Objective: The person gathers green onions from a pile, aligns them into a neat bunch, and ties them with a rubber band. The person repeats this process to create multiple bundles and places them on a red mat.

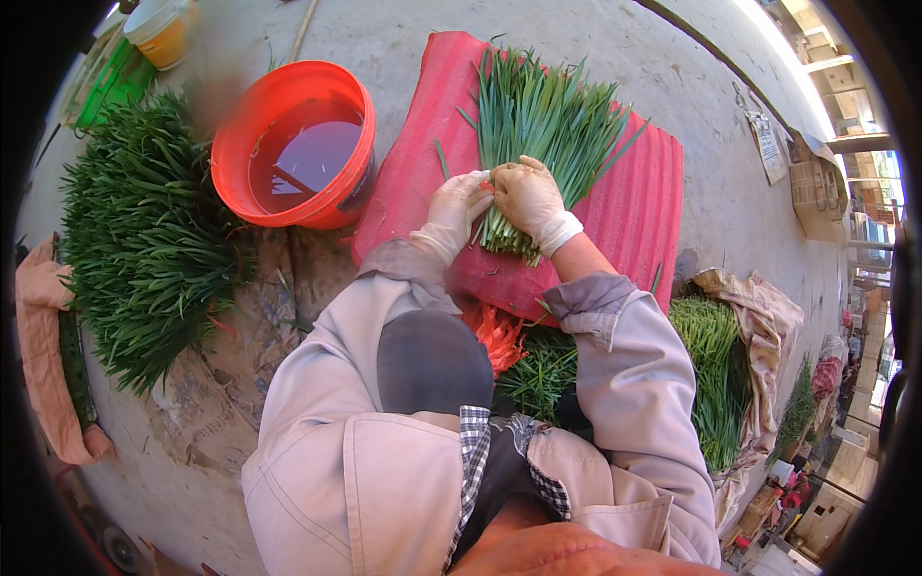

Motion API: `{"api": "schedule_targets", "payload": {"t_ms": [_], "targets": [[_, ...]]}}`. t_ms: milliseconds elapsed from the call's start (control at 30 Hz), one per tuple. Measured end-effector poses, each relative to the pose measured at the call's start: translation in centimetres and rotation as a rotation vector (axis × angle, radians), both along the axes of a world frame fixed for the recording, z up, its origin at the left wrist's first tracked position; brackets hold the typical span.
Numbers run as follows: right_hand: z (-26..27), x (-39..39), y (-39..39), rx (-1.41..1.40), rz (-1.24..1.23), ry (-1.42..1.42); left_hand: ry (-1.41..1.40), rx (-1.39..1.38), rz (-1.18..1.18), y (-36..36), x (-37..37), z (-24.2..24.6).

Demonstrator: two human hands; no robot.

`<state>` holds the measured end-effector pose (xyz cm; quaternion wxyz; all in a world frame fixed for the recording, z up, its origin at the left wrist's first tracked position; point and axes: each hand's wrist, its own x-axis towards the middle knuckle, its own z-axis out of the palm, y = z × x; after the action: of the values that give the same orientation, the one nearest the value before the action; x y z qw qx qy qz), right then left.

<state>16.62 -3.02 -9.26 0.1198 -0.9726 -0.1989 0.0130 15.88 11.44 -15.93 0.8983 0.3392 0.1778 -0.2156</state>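
A bunch of long flat green leaves, like garlic chives (547, 122), lies on a pink-red ribbed sheet (634, 209), its pale cut stems towards me. My left hand (455, 209), in a thin whitish glove, is at the bunch's left side, fingertips pinching a short red tie (488, 186). My right hand (529, 201), gloved too, rests over the stems with its fingers bent close to the same tie. Whether the tie passes round the bunch is hidden by the fingers. More red strips (497, 342) lie in a pile near my knee.
An orange-red bucket (338, 194) of liquid stands left of the sheet. Beyond it is a large heap of leafy bunches (151, 245). Loose greens (540, 374) lie below the sheet; cloth-covered greens (709, 374) are at right. A green crate (115, 86) and white bucket (155, 29) stand far left.
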Motion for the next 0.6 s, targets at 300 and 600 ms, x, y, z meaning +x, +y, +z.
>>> {"api": "schedule_targets", "payload": {"t_ms": [300, 600], "targets": [[0.0, 0.1, 0.3, -0.036, -0.046, 0.032, -0.13, 0.02, -0.1, 0.2, -0.1, 0.2], [2.1, -2.6, -0.8, -0.094, -0.048, -0.006, -0.99, 1.077, -0.029, 1.1, 0.9, 2.1]]}}
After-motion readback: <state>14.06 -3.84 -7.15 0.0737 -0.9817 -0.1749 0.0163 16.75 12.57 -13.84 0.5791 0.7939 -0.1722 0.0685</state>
